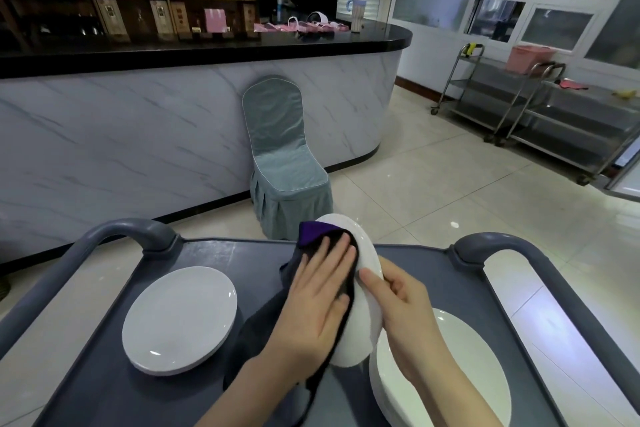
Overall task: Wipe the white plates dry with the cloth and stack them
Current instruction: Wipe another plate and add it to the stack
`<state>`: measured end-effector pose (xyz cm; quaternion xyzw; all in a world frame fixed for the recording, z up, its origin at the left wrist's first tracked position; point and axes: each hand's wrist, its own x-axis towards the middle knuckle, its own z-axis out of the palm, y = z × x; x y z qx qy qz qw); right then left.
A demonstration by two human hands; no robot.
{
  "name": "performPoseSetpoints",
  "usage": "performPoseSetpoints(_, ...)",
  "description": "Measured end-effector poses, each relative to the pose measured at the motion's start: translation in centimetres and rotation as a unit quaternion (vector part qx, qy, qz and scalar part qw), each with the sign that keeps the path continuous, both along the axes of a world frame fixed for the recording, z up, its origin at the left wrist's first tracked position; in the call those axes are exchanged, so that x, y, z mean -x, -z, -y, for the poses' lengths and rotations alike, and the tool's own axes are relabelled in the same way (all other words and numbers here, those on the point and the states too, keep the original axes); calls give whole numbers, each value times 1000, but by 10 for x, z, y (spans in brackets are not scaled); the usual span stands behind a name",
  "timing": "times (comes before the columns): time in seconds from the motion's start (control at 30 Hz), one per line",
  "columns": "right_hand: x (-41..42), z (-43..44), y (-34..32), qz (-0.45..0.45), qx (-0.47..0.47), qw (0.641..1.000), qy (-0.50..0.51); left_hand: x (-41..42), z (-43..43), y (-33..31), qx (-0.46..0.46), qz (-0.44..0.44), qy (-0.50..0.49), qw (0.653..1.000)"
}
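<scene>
Head view, stack (pixel 446 378): white plates piled at the cart's (pixel 242 250) near right corner.
Right hand (pixel 408 319): fingers curled behind the plate (pixel 367 312), thumb on its rim, holding it on edge over the cart's middle.
Left hand (pixel 318 302): fingers straight, pressing the cloth (pixel 266 326) flat on its face.
Handling: likely stiff, slick while damp, breakable; grip the rim.
Left pile (pixel 180 319): flat, near the left edge.

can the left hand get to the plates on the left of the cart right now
Probably yes. Nothing lies over the left stack or between it and the left hand, which lies flat on the cloth against the held plate; it would have to leave the cloth first.
</scene>
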<state>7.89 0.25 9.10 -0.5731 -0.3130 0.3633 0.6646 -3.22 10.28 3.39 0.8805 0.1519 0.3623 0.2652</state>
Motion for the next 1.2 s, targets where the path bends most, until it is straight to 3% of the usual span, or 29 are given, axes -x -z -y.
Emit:
performPoseSetpoints(0.13, 0, -2, 0, 6, 6, 1000, -4, -4, -9, -5, -27, -13, 5, 1000)
performPoseSetpoints(0.33, 1, 7, -4, 28, 10, 997, -69, -7, -43, -14, 167, 47, -4, 985)
performPoseSetpoints(0.47, -5, 10, -11, 37, -2, 998, -47, 2, -56, -2, 286, 50, -45, 956)
performPoseSetpoints(0.63, -10, 5, -7, 33, 1, 999, -38, 0, -31, 10, 225, 65, -20, 972)
performPoseSetpoints(0.77, -6, 2, 3, 44, 22, 998, -44, -9, -25, -5, 68, 8, 11, 998)
performPoseSetpoints(0.87, -7, 2, 6, 16, 22, 998, -49, -13, -28, -6, 46, -8, 12, 999)
performPoseSetpoints(1.0, -13, 3, 4, -27, 5, 999, -29, -7, -38, 12, 154, 34, -30, 987)
performPoseSetpoints(1.1, -21, 5, 4, -59, -19, 998, -4, 0, -34, 28, 283, 61, -73, 954)
performPoseSetpoints(1.2, -25, 3, 9, -111, -36, 993, 27, 4, -21, 37, 332, 88, -99, 934)
